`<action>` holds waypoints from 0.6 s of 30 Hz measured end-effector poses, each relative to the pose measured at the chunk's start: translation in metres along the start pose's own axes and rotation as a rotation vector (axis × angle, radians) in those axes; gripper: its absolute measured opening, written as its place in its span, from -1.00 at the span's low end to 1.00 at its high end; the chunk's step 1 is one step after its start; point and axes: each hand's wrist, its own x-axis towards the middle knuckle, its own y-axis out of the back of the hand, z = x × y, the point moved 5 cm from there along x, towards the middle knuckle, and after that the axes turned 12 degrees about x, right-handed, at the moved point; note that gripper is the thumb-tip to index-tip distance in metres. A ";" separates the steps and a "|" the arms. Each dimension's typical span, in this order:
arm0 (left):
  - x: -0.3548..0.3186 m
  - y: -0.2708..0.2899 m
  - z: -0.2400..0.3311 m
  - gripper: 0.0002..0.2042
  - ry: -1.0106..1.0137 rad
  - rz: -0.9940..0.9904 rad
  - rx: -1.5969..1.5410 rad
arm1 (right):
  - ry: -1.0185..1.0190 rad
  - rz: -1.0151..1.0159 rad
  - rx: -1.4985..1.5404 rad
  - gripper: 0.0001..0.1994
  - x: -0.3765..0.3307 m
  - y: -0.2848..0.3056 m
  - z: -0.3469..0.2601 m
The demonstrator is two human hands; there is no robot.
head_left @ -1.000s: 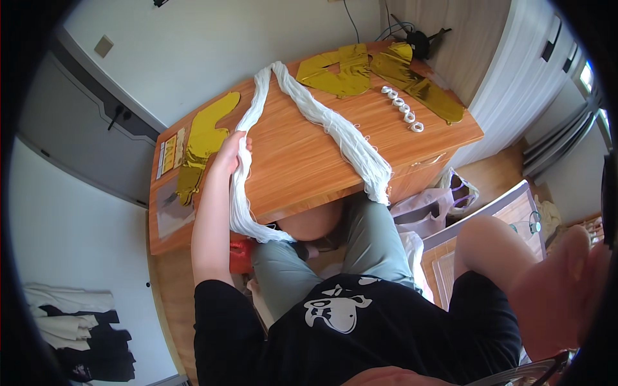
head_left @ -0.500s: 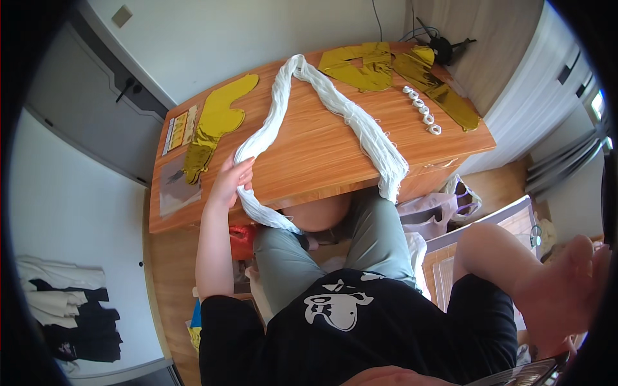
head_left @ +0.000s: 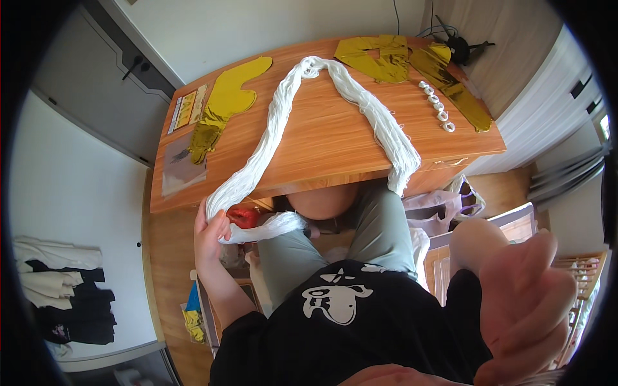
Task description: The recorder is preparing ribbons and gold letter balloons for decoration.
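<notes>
— What is the left hand (head_left: 211, 233) doing?
— Its fingers (head_left: 222, 226) wrap around the white yarn (head_left: 283, 122), which loops over the table (head_left: 322, 145).
— And the right hand (head_left: 524, 309)?
— It holds nothing, fingers loosely spread.

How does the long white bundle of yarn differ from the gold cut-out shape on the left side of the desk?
The white yarn is a long, soft, stringy bundle bent in an arch; the gold cut-out is a flat, shiny sheet shape. The yarn hangs over the desk's front edge at both ends, one end gripped by the left hand; the gold cut-out lies wholly on the desk, untouched. Both rest on the same wooden top.
</notes>
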 end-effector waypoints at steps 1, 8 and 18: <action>-0.002 0.001 -0.001 -0.61 -0.009 0.008 0.004 | 0.002 -0.007 -0.003 -0.88 0.000 0.002 0.006; -0.076 0.027 0.026 -0.50 -0.063 0.086 0.290 | -0.381 -0.482 0.152 -0.45 -0.063 -0.056 0.159; -0.252 0.053 0.053 -0.60 -1.118 0.694 0.793 | -0.202 -0.625 -0.411 -0.36 -0.125 -0.202 0.291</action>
